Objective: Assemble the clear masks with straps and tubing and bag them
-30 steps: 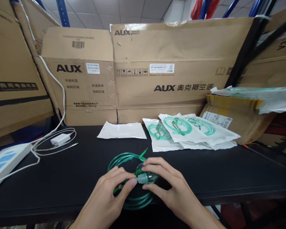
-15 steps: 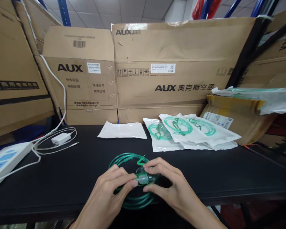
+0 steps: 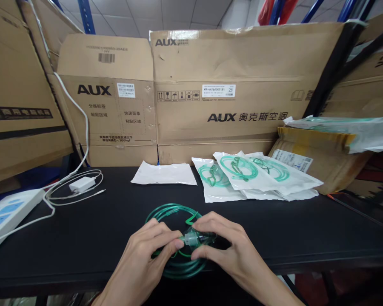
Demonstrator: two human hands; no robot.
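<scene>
A clear green oxygen mask lies between my hands at the table's front, with a frosted connector at its left end. Pinched between thumb and fingers of my left hand is the narrow end of that connector. My right hand curves around the mask, fingers above it and thumb below. Coiled green tubing sits beneath both hands, and its far loops show behind them. A bright green strap sticks up near my right fingertips. My palms hide part of the mask and the coil.
Behind lie a white packet and several bagged green tubing sets. To the left are a white power strip and a cable with an adapter. Large cardboard boxes wall the back; an open carton stands right.
The mask and its connector have turned slightly in my hands, and the green strap has shifted a little. Both hands stay in nearly the same place.
</scene>
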